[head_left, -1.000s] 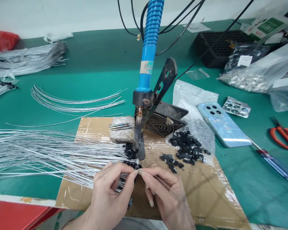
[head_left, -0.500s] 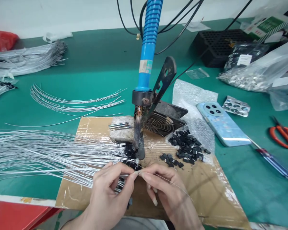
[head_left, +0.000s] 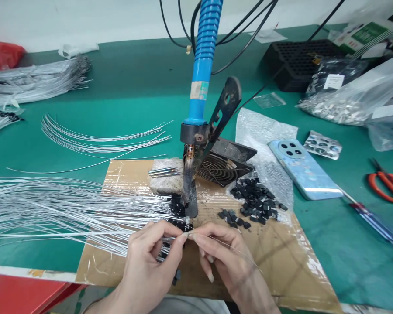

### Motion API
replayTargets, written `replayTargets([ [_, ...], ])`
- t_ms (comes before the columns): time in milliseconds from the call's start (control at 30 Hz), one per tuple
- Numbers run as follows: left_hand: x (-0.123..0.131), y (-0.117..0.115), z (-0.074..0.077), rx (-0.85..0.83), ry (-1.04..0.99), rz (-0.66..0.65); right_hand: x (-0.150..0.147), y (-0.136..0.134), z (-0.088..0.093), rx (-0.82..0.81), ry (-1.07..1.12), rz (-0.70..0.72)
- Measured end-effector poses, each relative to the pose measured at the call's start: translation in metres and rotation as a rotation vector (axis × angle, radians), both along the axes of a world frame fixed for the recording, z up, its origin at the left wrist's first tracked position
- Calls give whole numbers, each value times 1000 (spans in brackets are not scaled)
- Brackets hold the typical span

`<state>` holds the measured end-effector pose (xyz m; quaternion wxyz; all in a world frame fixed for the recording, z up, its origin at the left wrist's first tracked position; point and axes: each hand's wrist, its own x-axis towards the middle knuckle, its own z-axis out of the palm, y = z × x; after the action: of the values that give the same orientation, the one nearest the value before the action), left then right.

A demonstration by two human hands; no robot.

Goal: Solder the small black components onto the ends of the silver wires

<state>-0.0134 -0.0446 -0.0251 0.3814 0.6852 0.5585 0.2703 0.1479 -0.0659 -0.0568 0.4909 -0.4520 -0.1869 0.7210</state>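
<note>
**Hands pinched on one wire in front of the iron**

The green surface (head_left: 134, 96) is smooth and matt. On it lies a brown cardboard sheet (head_left: 281, 270), partly glossy with clear tape. A bundle of wires (head_left: 52, 209), thin, silvery and slightly bowed, fans in from the left onto the sheet. The soldering iron (head_left: 201, 83) has a ribbed blue plastic handle. It leans tip-down in a dark metal stand (head_left: 227, 104) at the back of the sheet. A pale blue phone (head_left: 303, 170) lies flat to the right. A loose heap of small, blocky black parts (head_left: 257, 200) sits on the sheet's right side.

Since a second ago almost nothing has shifted. Both hands hold the same spot at the sheet's near edge, and only the right wrist has turned slightly outward. The work in hand looks like a fine adjustment, not a transfer.

The left hand (head_left: 147, 266) and right hand (head_left: 225, 261) meet fingertip to fingertip. The fingers (head_left: 194, 237) of each are pressed together on the single wire (head_left: 239, 253). This wire trails right and toward the person, over the right hand. Whether a black part sits at the pinch cannot be told.
</note>
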Motion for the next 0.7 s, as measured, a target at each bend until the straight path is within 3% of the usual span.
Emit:
replayTargets([
  [200, 4, 2, 2, -19, -51, 50, -6, -4, 0, 3, -46, -69],
  [433, 6, -4, -8, -7, -68, 108, -16, -8, -6, 22, -4, -180],
  [700, 5, -4, -8, -77, -79, 134, -21, -13, -10, 71, 27, -182],
])
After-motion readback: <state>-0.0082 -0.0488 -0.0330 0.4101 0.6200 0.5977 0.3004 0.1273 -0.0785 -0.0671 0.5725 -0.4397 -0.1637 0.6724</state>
